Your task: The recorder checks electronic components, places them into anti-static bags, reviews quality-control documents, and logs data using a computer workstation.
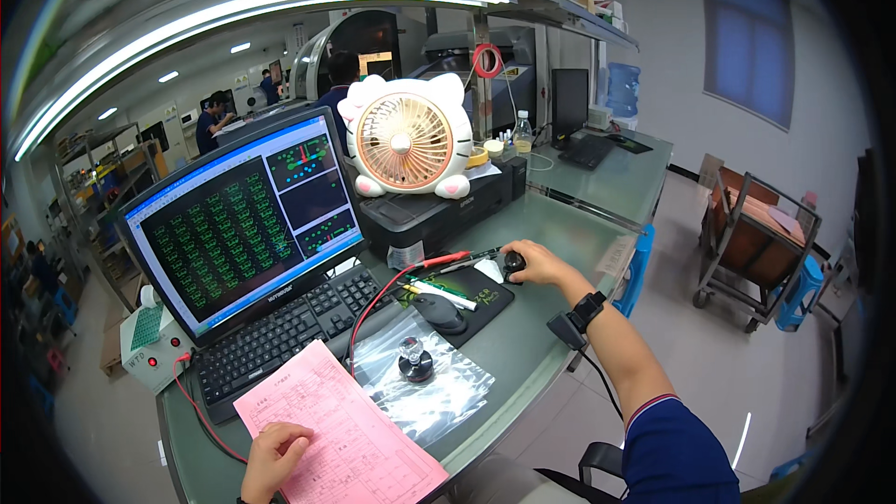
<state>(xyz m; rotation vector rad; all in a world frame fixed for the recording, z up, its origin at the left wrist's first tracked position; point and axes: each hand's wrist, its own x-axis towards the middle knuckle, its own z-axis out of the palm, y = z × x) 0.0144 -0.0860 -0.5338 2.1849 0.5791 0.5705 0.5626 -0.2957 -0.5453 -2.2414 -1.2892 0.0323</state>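
Note:
At the far right end of the bench, my right hand has its fingers closed around a small black rounded object. Beside it lie red and black test probes and several pens. My left hand rests on the left part of a pink printed sheet, its fingers curled in with nothing seen in them. Between my hands, a small black-based piece with a clear top sits on a clear plastic bag. A black mouse is on a dark mat.
A monitor showing a green board layout stands behind a black keyboard. A cat-shaped fan sits on a black printer. At the left is a white box with a red lead. A trolley stands at right.

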